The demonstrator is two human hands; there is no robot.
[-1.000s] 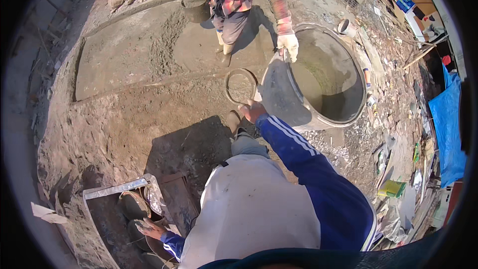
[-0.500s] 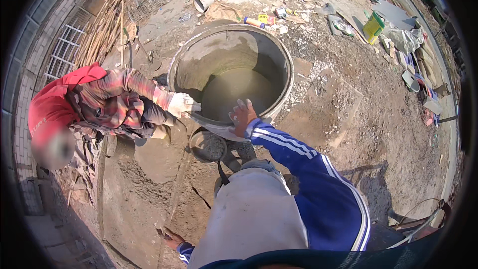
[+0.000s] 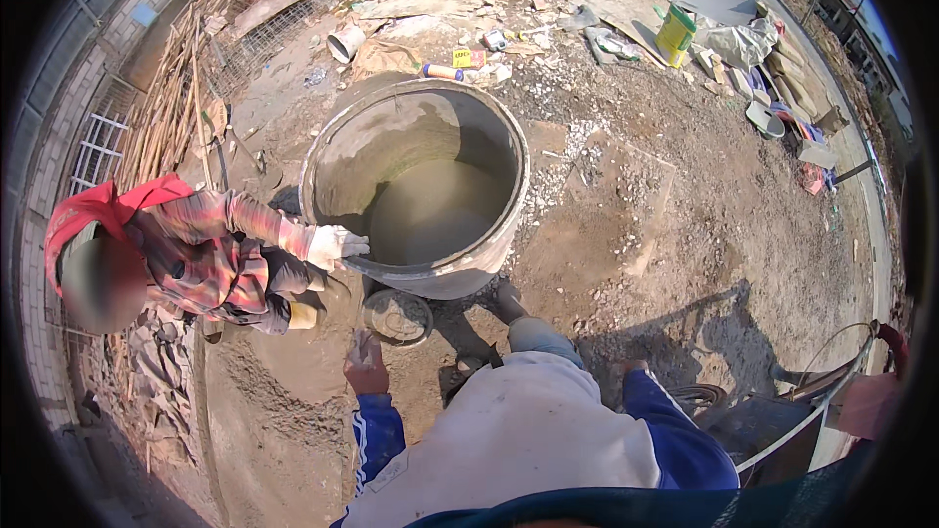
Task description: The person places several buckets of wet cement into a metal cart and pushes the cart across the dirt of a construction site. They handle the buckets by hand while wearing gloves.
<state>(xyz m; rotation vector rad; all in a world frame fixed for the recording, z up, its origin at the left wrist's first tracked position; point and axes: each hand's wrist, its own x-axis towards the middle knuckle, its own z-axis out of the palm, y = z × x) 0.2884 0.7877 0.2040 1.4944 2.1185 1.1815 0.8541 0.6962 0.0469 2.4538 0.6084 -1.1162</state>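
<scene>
**Hands beside the grey mortar tub**

Centrally, a large round grey tub (image 3: 416, 191) stands on bare dirt ground (image 3: 626, 225), its inner wall coated with pale grey mortar and a pool of wet grey mix in its bottom. Left hand (image 3: 364, 364): raised in front of the body from a blue sleeve with white stripes, fingers loosely spread, holding nothing, close to a small round wheel-like disc (image 3: 396, 317) that lies just below the tub's near rim. Right hand (image 3: 626, 369): low at the person's side, mostly hidden by the pale garment and blue sleeve; whether it is spread or closed cannot be told. Co-worker's gloved hand (image 3: 335, 244): white glove, resting on the tub's left rim, the arm in a plaid sleeve. Scattered debris, a yellow-green canister (image 3: 675, 32) and a bundle of canes (image 3: 186, 108) lie well apart from the tub
</scene>
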